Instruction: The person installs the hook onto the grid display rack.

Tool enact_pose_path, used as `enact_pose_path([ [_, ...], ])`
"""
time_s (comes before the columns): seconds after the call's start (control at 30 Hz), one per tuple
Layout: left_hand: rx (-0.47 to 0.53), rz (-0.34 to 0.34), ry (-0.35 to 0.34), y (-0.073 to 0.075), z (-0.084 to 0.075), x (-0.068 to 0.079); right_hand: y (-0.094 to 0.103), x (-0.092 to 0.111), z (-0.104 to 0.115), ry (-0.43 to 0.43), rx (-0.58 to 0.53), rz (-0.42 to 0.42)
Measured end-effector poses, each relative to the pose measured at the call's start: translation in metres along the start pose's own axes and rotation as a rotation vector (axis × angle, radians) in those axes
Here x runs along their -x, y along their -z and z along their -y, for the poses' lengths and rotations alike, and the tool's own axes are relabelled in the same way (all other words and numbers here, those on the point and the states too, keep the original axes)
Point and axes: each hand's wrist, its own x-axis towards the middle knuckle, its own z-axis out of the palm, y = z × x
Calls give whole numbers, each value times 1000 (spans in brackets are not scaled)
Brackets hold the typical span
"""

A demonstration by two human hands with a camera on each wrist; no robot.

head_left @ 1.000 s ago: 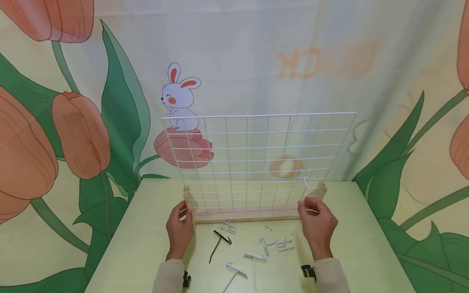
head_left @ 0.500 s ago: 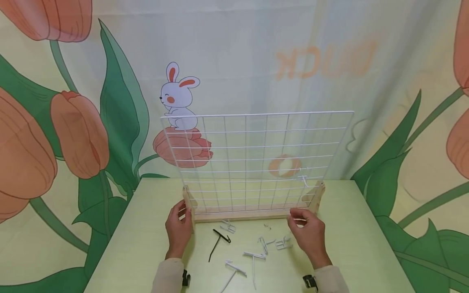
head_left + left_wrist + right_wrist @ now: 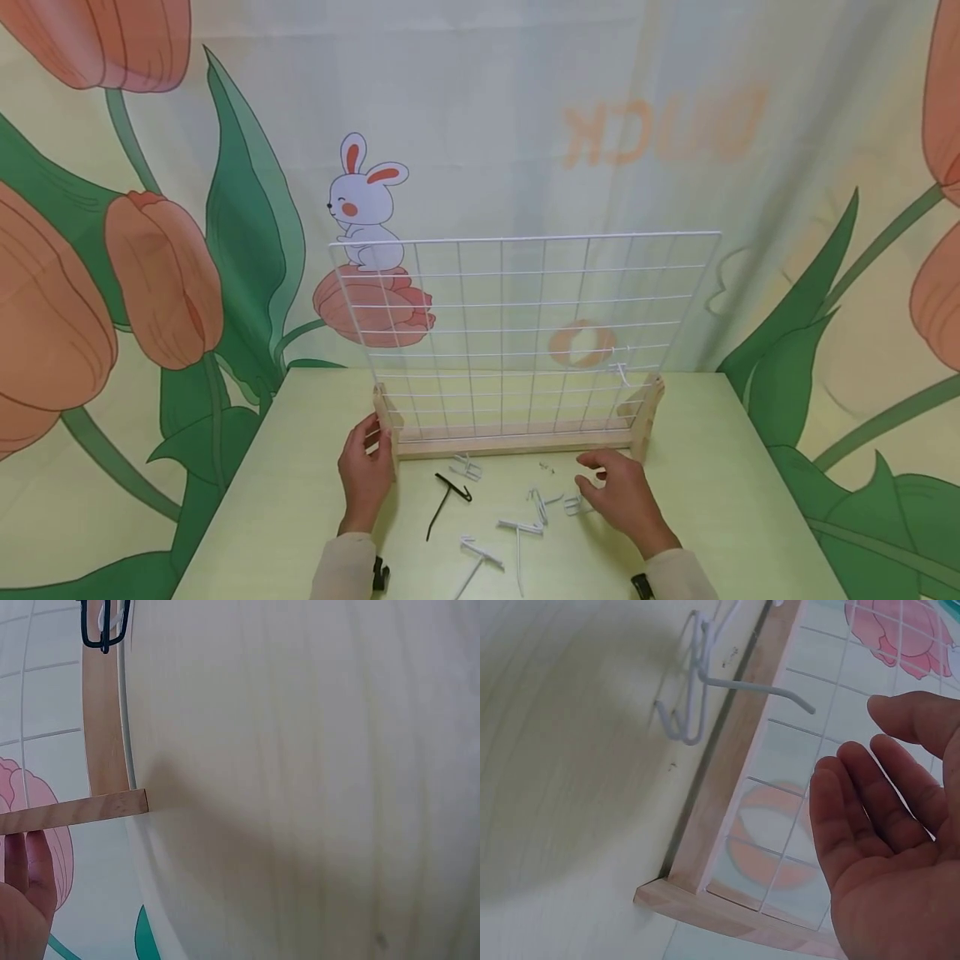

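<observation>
My left hand [image 3: 365, 479] is at the left wooden side piece [image 3: 385, 417] of a stand. In the left wrist view, its straight fingertips [image 3: 39, 844] rest against that piece's outer face. The stand holds a white wire grid panel [image 3: 502, 240] upright, leaning back. My right hand [image 3: 621, 496] is empty, thumb and fingers apart, over the table just in front of the stand's right end. It partly covers a white wire hook [image 3: 573, 505]. In the right wrist view, a white hook [image 3: 759, 688] with a bent prong lies beyond the fingertips.
Several loose hooks lie on the table: a black one [image 3: 448, 490], a white double hook [image 3: 467, 468] and white long-pronged ones [image 3: 519, 527]. One small white hook [image 3: 619, 368] hangs on the grid's lower right. A printed curtain [image 3: 480, 125] closes off the back.
My right hand has left the stand's right end, moving left and toward me, down over the loose hooks, its fingers opening. The left hand stays at the left side piece.
</observation>
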Motion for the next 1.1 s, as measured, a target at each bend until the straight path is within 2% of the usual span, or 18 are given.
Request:
enact_pose_path([
  [0.77,2,7,8,0,4,0,-26,6,-9,-146,48,48],
  [1.1,-12,-5,-16,0,4,-1,-29,14,-8,-216,87,-13],
])
